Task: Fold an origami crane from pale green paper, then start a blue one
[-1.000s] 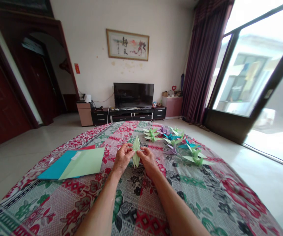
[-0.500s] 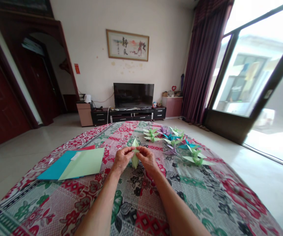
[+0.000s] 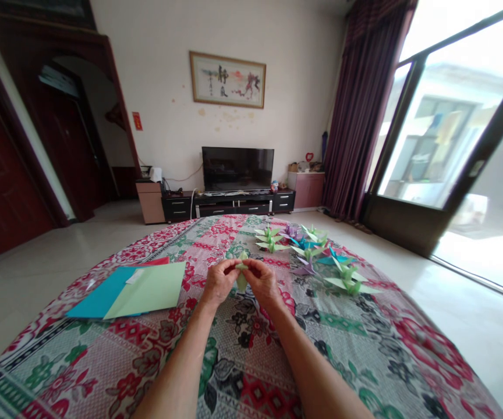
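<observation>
A light green folded paper piece [image 3: 242,281] is held between both hands above the middle of the table, its ends pointing away from me and toward me. My left hand [image 3: 222,281] pinches it from the left with thumb and fingertips. From the right, my right hand [image 3: 260,280] pinches it in the same way, the fingertips of both hands nearly meeting. The fingers hide the middle of the paper, so its exact folds cannot be made out.
Several folded paper cranes [image 3: 308,253] in green, purple and blue stand to the right. Left of my hands lie a light green sheet [image 3: 151,291], blue sheets [image 3: 98,294] and a red edge of paper. A flowered tablecloth [image 3: 243,372] covers the round table; a television [image 3: 237,169] stands beyond.
The far and near points of the green paper look shorter and tilted differently between the fingers. Both hands keep their pinch and have barely moved.
</observation>
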A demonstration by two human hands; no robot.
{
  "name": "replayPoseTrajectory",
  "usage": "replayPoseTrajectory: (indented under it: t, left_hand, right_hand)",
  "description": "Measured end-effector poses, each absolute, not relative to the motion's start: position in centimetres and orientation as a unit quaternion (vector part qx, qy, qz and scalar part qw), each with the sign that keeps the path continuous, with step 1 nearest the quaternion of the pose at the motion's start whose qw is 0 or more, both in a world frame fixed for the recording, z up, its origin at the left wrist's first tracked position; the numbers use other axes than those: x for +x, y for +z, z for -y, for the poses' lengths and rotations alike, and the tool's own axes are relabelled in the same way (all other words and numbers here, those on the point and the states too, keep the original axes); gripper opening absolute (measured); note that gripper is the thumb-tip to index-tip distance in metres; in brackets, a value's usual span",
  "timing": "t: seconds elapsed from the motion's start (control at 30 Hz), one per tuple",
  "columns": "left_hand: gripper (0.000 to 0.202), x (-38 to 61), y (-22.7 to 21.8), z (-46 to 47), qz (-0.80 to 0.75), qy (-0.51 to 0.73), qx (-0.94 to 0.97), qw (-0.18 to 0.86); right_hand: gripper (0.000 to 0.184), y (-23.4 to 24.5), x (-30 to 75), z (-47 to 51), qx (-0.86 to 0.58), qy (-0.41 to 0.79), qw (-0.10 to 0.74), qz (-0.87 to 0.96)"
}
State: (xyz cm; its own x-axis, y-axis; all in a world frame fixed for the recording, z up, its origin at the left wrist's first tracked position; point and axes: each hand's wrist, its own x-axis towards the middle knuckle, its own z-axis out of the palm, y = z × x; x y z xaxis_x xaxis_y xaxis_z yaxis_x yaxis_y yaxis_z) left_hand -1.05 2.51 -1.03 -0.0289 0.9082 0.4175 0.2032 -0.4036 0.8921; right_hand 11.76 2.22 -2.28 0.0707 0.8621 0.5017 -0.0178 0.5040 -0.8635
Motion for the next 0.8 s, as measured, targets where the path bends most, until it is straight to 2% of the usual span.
replayPoseTrajectory:
  t: [0.27, 0.43, 0.8]
  left_hand:
    - [0.023, -1.2, -1.2, -2.7, -0.455, 0.548, 0.644, 0.279]
    - [0.021, -1.2, -0.8, -2.5, -0.460, 0.544, 0.653, 0.259]
    - [0.021, -1.1, -0.3, -2.1, -0.448, 0.561, 0.649, 0.253]
  right_hand:
    - [0.014, -1.8, 11.9, -1.7, -0.393, 0.182, 0.633, 0.641]
    - [0.020, -1.5, 12.0, -1.6, -0.401, 0.173, 0.628, 0.644]
    - [0.009, -1.2, 12.0, -1.3, -0.415, 0.167, 0.628, 0.636]
